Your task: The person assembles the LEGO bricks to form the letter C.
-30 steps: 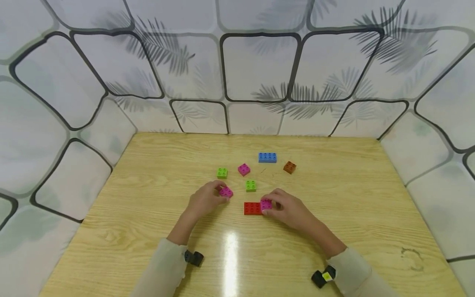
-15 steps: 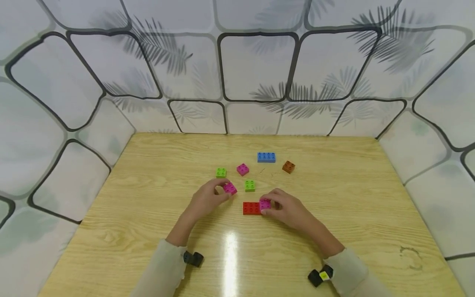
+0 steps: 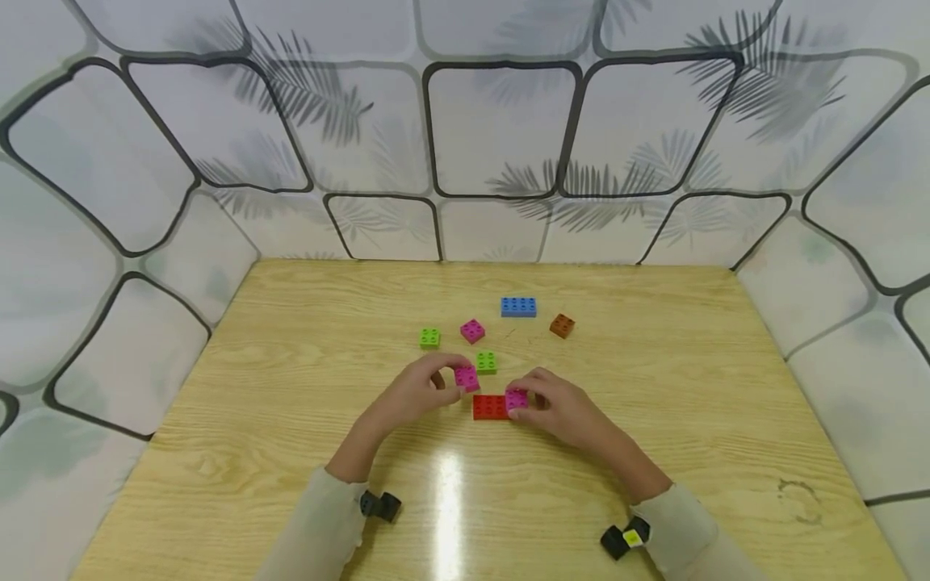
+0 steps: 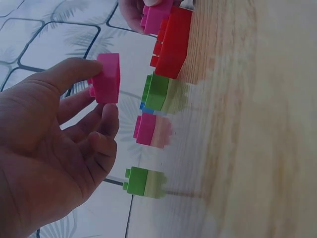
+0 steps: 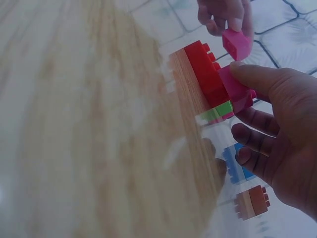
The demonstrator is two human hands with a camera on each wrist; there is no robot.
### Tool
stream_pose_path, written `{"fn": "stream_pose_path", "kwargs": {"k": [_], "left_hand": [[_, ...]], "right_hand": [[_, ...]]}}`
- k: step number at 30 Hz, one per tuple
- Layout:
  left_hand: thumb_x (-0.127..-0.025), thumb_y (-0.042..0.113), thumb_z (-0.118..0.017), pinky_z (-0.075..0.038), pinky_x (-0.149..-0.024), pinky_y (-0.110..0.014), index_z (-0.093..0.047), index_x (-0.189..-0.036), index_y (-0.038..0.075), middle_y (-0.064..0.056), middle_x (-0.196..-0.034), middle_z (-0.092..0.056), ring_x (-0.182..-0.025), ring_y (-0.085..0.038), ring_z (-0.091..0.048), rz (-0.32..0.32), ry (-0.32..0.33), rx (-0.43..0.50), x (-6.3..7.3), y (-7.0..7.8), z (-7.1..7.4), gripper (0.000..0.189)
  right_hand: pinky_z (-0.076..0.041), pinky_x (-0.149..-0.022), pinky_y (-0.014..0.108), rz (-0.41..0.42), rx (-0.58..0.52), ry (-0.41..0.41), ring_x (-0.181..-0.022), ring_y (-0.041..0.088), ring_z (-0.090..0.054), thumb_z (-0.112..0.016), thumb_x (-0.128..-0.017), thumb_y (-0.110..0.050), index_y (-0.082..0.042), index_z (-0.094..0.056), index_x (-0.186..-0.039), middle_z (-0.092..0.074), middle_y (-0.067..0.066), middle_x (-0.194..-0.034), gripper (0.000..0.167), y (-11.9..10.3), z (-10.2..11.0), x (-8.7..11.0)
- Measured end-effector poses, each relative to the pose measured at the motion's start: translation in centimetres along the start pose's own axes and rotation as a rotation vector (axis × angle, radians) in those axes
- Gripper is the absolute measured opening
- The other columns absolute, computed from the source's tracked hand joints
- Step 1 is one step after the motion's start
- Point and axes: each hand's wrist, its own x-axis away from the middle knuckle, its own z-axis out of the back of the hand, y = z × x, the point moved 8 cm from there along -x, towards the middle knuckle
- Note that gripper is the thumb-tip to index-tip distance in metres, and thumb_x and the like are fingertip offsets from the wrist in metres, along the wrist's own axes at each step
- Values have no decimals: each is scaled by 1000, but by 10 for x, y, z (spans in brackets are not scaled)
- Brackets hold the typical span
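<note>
Red brick (image 3: pixel 489 407) lies flat on the wooden desk (image 3: pixel 305 307), about midway between its left and right edges and well in from the back edge. Its long side runs roughly along that back edge, perhaps so both hands reach it easily.

From where I stand, the right hand (image 3: pixel 559 407) has its thumb and fingers clamped on a right-hand pink brick (image 3: pixel 517 401), which sits over the red brick's right end. I'd guess the grip steadies the 2 pieces together; I cannot tell whether they're pressed fully home. Bare studs show on the red brick's left part.

The left hand (image 3: pixel 410 395) pinches a left-hand pink brick (image 3: pixel 467 378) by its sides, above the desk and near those bare studs. Holding it that way keeps its underside free, probably so it can meet studs squarely.

Beyond lie a middle green brick (image 3: pixel 486 362), a loose pink brick (image 3: pixel 472 331) and, towards the desk's back left corner, an outer green brick (image 3: pixel 429 338). A blue brick (image 3: pixel 519 307) is nearest the back edge; a brown brick (image 3: pixel 562 325) sits askew to its right. All 5 appear spread out for easy picking.
</note>
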Motion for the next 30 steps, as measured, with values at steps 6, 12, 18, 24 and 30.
{"fn": "stream_pose_path", "kwargs": {"k": [6, 12, 18, 24, 30], "left_hand": [[-95, 18, -69, -51, -67, -31, -62, -136, 21, -1, -134, -58, -88, -18, -55, -15, -46, 4, 1, 1, -7, 41], [-95, 23, -70, -52, -69, -31, -62, -135, 21, 0, -129, -60, -90, -19, -57, -20, -95, 0, 1, 3, -14, 41], [-95, 23, -70, -52, -70, -31, -63, -134, 24, 5, -127, -61, -90, -16, -56, 10, -121, -43, 3, 2, -18, 39], [-96, 23, -69, -51, -66, -31, -64, -131, 26, 6, -122, -62, -85, -15, -57, 8, -134, -59, 7, 2, -22, 36], [-96, 22, -69, -51, -66, -31, -65, -130, 26, 6, -120, -62, -81, -14, -56, 0, -126, -89, 8, 1, -23, 34]], "right_hand": [[-47, -71, 26, 28, -10, 2, -87, 12, -52, -69, -94, -43, -26, -68, -125, -57, -10, -107, 35, -2, 0, 0], [-46, -72, 26, 24, -22, -10, -88, 13, -52, -68, -95, -44, -26, -67, -126, -57, -10, -108, 36, -3, 0, 0], [-46, -72, 26, 26, -15, -10, -87, 13, -51, -68, -95, -43, -26, -68, -126, -57, -10, -106, 35, -4, 1, -1], [-46, -72, 26, 36, -11, -6, -87, 13, -52, -68, -95, -42, -25, -68, -126, -57, -10, -107, 35, -5, 1, -1], [-46, -71, 26, 34, -13, -1, -87, 13, -52, -70, -95, -40, -23, -68, -126, -57, -10, -108, 35, -6, 2, 0]]}}
